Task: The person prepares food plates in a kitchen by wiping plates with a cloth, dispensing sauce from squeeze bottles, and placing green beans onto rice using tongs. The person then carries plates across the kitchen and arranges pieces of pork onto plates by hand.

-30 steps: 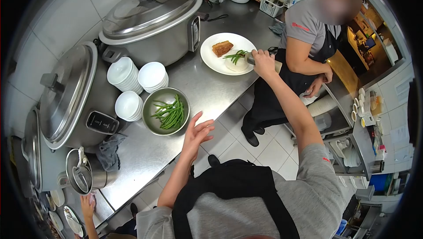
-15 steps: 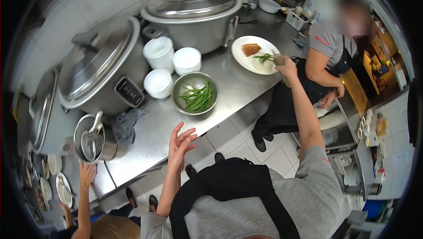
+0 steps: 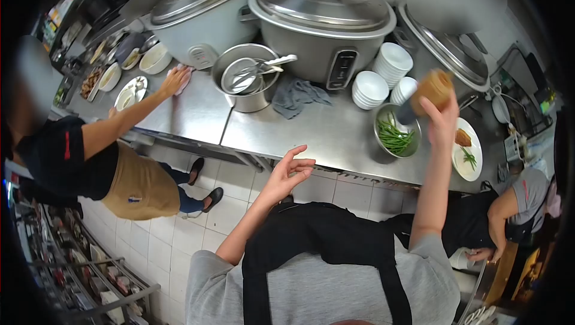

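Note:
My right hand [image 3: 440,115] is wrapped round a brown container [image 3: 434,88], which is blurred. Its dark grey end points down beside a metal bowl [image 3: 383,148] of green beans [image 3: 394,136]. To the right of that hand lies a white oval plate [image 3: 472,169] with a browned piece of food [image 3: 462,137] and a few green beans [image 3: 469,157]. My left hand [image 3: 290,175] hovers empty in front of the counter edge, its fingers apart.
Stacked white bowls [image 3: 393,61] stand behind the green beans. Large cookers [image 3: 326,25] line the wall. A grey cloth [image 3: 298,96] and a metal pot [image 3: 250,102] with utensils are on the counter [image 3: 275,139]. Co-workers stand at the left [image 3: 78,157] and right [image 3: 527,193].
The view has turned left, showing more of the co-worker there. My right hand has moved the container away from over the plate to beside the bowl of beans. My left hand stays open.

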A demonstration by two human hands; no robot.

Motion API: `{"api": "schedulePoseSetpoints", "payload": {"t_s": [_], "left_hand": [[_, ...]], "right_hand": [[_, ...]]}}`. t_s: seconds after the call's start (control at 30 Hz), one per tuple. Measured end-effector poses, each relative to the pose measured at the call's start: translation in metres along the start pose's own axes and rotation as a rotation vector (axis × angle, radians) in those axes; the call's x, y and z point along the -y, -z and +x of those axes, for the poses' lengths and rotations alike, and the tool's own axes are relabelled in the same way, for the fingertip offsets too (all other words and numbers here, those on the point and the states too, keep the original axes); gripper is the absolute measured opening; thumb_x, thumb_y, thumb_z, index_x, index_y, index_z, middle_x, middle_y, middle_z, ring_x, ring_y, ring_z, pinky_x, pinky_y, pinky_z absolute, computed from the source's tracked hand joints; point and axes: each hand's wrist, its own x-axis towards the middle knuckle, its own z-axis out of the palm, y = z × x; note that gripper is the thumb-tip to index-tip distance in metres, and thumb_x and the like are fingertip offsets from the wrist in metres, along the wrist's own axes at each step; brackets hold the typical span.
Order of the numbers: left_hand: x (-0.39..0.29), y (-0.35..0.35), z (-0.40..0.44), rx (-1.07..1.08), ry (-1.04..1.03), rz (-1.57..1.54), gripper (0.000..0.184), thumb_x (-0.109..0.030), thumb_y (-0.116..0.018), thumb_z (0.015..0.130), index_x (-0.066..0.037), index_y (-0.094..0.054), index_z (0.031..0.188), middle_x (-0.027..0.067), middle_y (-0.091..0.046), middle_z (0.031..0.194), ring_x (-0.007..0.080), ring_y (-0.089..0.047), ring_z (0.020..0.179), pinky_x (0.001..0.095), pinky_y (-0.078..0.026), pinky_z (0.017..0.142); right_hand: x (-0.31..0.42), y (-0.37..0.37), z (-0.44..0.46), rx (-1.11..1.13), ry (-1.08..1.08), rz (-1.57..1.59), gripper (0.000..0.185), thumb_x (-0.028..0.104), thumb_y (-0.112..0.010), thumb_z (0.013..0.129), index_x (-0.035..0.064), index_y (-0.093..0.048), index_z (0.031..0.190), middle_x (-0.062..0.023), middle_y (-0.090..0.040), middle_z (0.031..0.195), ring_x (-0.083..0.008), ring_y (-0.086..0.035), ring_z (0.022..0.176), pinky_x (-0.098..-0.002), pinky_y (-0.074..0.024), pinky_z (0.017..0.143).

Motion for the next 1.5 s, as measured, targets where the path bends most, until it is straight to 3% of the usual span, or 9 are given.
{"api": "schedulePoseSetpoints", "payload": {"t_s": [0.23,0.43,0.6,0.77,0.87,1.03,1.17,1.37,1.5], "left_hand": [[-0.001,0.043,-0.045,-0.180,-0.096,-0.046,0.056,-0.007,-0.058,0.083,-0.006,-0.033,0.133,0.0142,-0.057,0.113,0.0190,-0.055,0.101,0.0307,-0.042,0.088],[0.016,0.083,-0.071,-0.484,-0.025,-0.092,0.054,-0.009,-0.058,0.081,-0.005,-0.037,0.131,0.0143,-0.057,0.114,0.0199,-0.056,0.101,0.0309,-0.044,0.085],[-0.040,0.128,0.013,-0.664,-0.504,0.655,0.046,-0.011,-0.064,0.077,-0.003,-0.050,0.120,0.0106,-0.057,0.114,0.0195,-0.054,0.104,0.0327,-0.045,0.082],[-0.108,0.132,0.136,-0.493,-0.932,1.202,0.046,-0.013,-0.067,0.071,-0.009,-0.054,0.115,0.0128,-0.058,0.110,0.0323,-0.055,0.094,0.0365,-0.045,0.082],[-0.120,0.155,0.160,-0.216,-0.598,1.277,0.035,-0.013,-0.068,0.070,-0.008,-0.061,0.104,0.0117,-0.063,0.096,0.0329,-0.058,0.087,0.0370,-0.046,0.078],[-0.185,0.214,0.174,-0.521,-0.742,0.787,0.021,-0.005,-0.065,0.075,-0.006,-0.065,0.097,0.0031,-0.063,0.079,0.0079,-0.055,0.071,0.0233,-0.045,0.067],[-0.183,0.241,0.225,-0.508,-0.852,0.672,0.022,-0.007,-0.066,0.075,-0.006,-0.065,0.097,0.0037,-0.064,0.080,0.0088,-0.056,0.071,0.0234,-0.046,0.067],[-0.138,0.248,0.264,-0.588,-0.615,0.701,0.028,-0.006,-0.066,0.075,-0.005,-0.063,0.103,0.0063,-0.067,0.085,0.0124,-0.062,0.077,0.0250,-0.048,0.069],[-0.129,0.248,0.255,-0.520,-0.730,0.945,0.024,-0.004,-0.069,0.069,-0.003,-0.063,0.092,0.0133,-0.063,0.094,0.0213,-0.063,0.072,0.0312,-0.050,0.066]], "right_hand": [[-0.036,-0.178,0.037,0.114,0.137,0.258,0.053,0.010,-0.076,0.067,0.0013,-0.051,0.112,-0.0060,-0.060,0.101,-0.0156,-0.059,0.089,-0.0284,-0.0461,0.081],[-0.115,-0.187,-0.015,-0.024,0.030,-0.063,0.062,0.011,-0.075,0.065,0.0011,-0.048,0.120,-0.0133,-0.054,0.112,-0.0210,-0.054,0.101,-0.0312,-0.0423,0.087],[-0.167,-0.174,-0.052,-0.087,-0.040,-0.350,0.073,0.011,-0.076,0.064,0.0018,-0.040,0.127,-0.0193,-0.049,0.119,-0.0304,-0.041,0.117,-0.0371,-0.0312,0.099],[-0.149,-0.172,-0.053,-0.090,-0.002,-0.391,0.089,0.013,-0.075,0.066,0.0001,-0.022,0.136,-0.0201,-0.039,0.130,-0.0289,-0.041,0.117,-0.0373,-0.0317,0.099],[-0.128,-0.153,-0.065,-0.098,0.011,-0.362,0.088,0.013,-0.074,0.068,0.0011,-0.021,0.138,-0.0174,-0.034,0.135,-0.0288,-0.039,0.118,-0.0380,-0.0314,0.098],[-0.094,-0.111,-0.113,-0.102,-0.088,-0.377,0.077,0.008,-0.065,0.075,0.0062,-0.023,0.139,-0.0141,-0.032,0.138,-0.0279,-0.039,0.120,-0.0413,-0.0330,0.097],[-0.084,-0.104,-0.142,-0.146,-0.149,-0.387,0.072,0.008,-0.065,0.074,0.0050,-0.028,0.136,-0.0139,-0.034,0.136,-0.0267,-0.042,0.117,-0.0381,-0.0354,0.094],[-0.078,-0.132,-0.149,-0.136,-0.172,-0.380,0.063,0.008,-0.063,0.075,0.0041,-0.035,0.132,-0.0141,-0.039,0.131,-0.0265,-0.042,0.117,-0.0384,-0.0360,0.093],[-0.073,-0.169,-0.128,0.078,-0.082,-0.405,0.050,0.008,-0.061,0.075,0.0032,-0.046,0.122,-0.0153,-0.044,0.126,-0.0293,-0.043,0.117,-0.0377,-0.0353,0.095]]}}
